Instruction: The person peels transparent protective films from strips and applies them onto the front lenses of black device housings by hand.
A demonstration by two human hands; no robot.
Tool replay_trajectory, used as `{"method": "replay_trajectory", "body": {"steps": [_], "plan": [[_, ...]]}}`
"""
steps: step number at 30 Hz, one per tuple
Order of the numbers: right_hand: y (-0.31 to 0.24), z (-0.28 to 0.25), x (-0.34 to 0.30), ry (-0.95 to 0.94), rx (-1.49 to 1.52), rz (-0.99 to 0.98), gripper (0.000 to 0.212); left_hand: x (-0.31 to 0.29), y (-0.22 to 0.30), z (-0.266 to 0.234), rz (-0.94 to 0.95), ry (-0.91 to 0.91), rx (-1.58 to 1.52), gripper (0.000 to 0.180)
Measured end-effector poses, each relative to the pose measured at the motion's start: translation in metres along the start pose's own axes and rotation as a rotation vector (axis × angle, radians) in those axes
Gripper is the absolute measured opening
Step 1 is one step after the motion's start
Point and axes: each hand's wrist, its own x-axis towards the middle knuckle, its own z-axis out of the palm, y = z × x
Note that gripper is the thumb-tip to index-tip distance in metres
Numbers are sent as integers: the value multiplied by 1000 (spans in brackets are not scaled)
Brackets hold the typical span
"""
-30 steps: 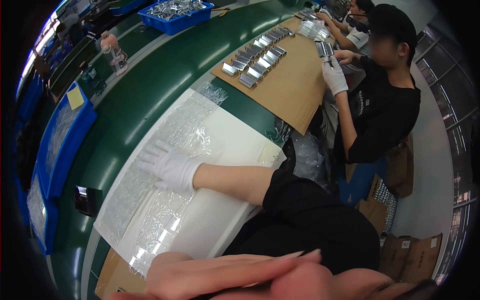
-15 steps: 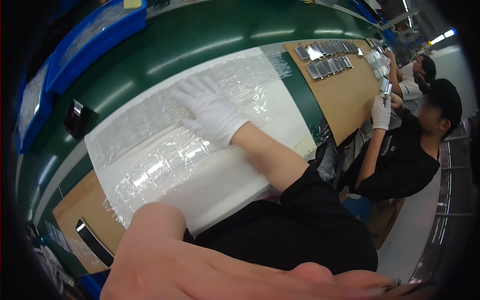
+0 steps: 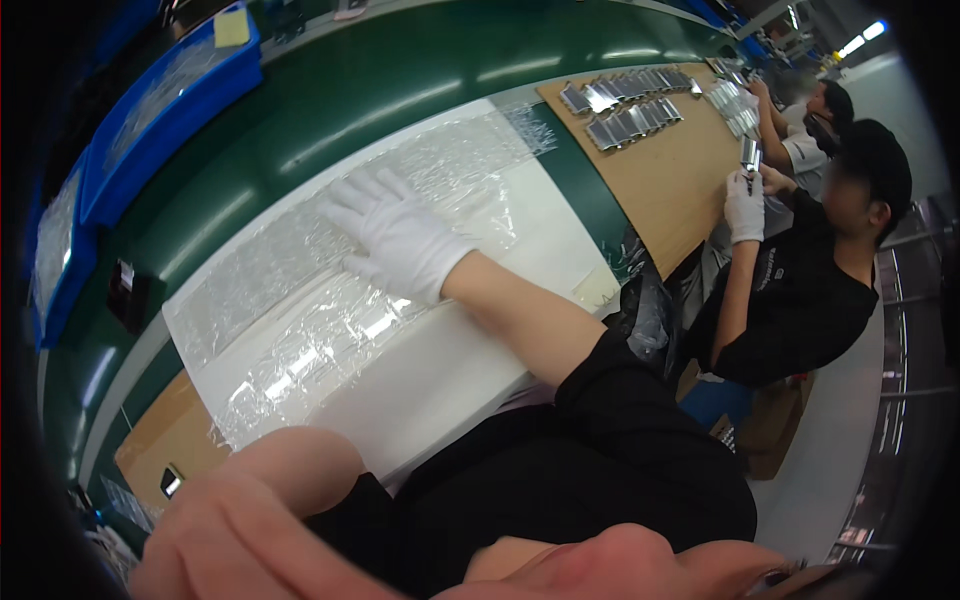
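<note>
My right hand (image 3: 400, 235), in a white glove, lies flat with fingers spread on clear crinkled plastic film (image 3: 345, 335). The film runs in overlapping strips across a white sheet or board (image 3: 410, 400), partly stuck out past its ends. Close to the camera at the lower left is my left hand (image 3: 215, 530), bare and raised well above the sheet. Its fingers are cut off by the lower edge, and whether they hold anything is hidden.
Blue trays (image 3: 175, 90) holding clear film stand at the upper left of the green table (image 3: 330, 70). A dark object (image 3: 130, 292) sits below them. On the right, metallic pieces (image 3: 635, 125) lie in rows on a brown board (image 3: 650, 185). A gloved co-worker (image 3: 800, 270) holds one piece.
My left hand has swung left and lower, near the camera. The whole view has shifted slightly, while my right hand stays spread on the film. The co-worker still holds a metallic piece.
</note>
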Motion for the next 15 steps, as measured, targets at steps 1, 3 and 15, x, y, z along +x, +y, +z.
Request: {"method": "replay_trajectory", "body": {"steps": [1, 3, 15], "plan": [[3, 2, -3, 12, 3, -5, 60, 14, -5, -2, 2, -31, -9, 20], [5, -1, -6, 39, -26, 21, 60, 29, -12, -14, 6, -97, -44, 20], [8, 3, -6, 65, -9, -44, 59, 55, -119, 117, -280, 30, 266, 32]]}}
